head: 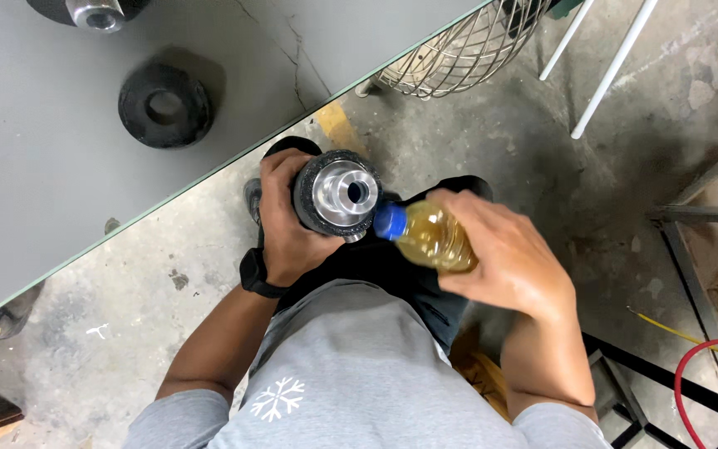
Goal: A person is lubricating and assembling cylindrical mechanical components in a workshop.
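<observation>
1. The step in hand looks like oiling: the bottle [430, 237] of yellow liquid is tipped on its side, its blue cap [390, 221] touching the rim of the round metal part [340, 194], just beside that part's centre hole.
2. The left hand [280, 224] is clenched around the dark body of the round metal part, fingers wrapped behind it, holding its shiny face upward in front of the person's lap.
3. The right hand [500, 254] is closed around the bottle, gripping its body from above; the neck sticks out toward the left hand.
4. Judging from this, the next move calls for a steady tilt with the cap lined up on the hole; whether the cap is open I cannot tell.
5. Beyond the left hand lies the table [43, 208], carrying a black ring [164, 106].
</observation>
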